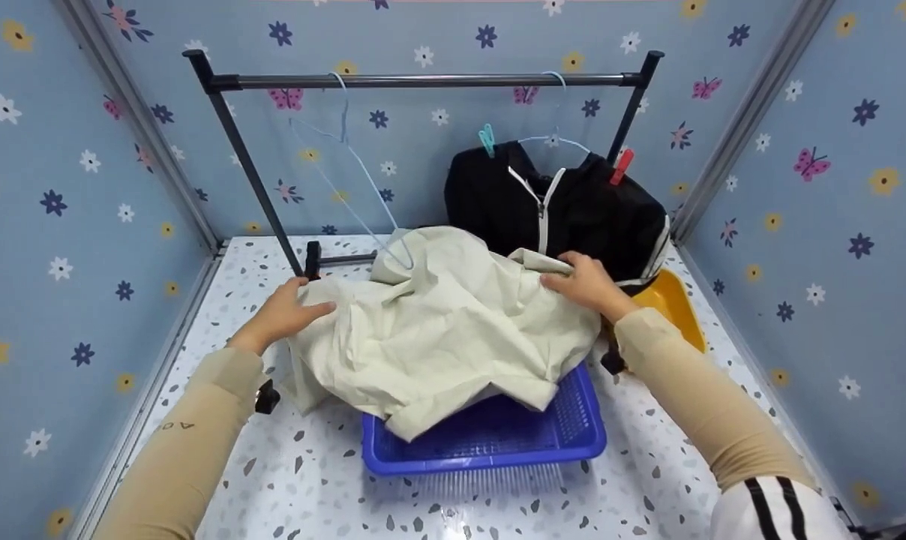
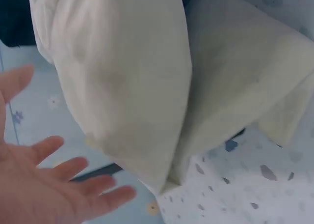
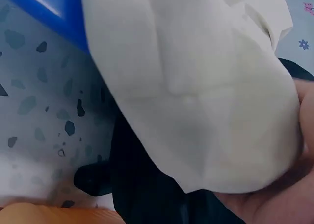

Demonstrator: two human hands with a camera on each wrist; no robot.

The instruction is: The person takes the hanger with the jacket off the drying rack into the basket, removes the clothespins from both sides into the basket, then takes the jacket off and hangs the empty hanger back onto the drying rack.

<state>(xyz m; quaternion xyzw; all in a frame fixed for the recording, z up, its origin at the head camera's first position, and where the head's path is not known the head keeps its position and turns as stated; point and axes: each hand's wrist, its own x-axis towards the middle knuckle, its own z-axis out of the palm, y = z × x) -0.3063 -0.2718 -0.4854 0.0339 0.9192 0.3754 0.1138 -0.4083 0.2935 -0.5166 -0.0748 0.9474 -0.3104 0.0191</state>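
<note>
A crumpled pale cream garment (image 1: 453, 322) lies heaped over a blue basket (image 1: 483, 457) and covers its back part. At its left edge is my left hand (image 1: 288, 311). The left wrist view shows that hand (image 2: 59, 184) with fingers spread, beside the hanging cloth (image 2: 127, 86). My right hand (image 1: 588, 285) grips the garment's upper right edge between thumb and fingers. In the right wrist view, cloth (image 3: 196, 96) hides part of this hand (image 3: 279, 199). A light blue wire hanger (image 1: 370, 184) hangs from the rail, its lower corner overlapping the garment.
A black rack (image 1: 438, 81) stands at the back. On its right hangs a black zip jacket (image 1: 490, 202) with a teal clothespin (image 1: 487, 140) and a red clothespin (image 1: 622, 166). Beyond my right forearm is a yellow container (image 1: 674, 304). Patterned walls enclose the speckled table (image 1: 303, 487).
</note>
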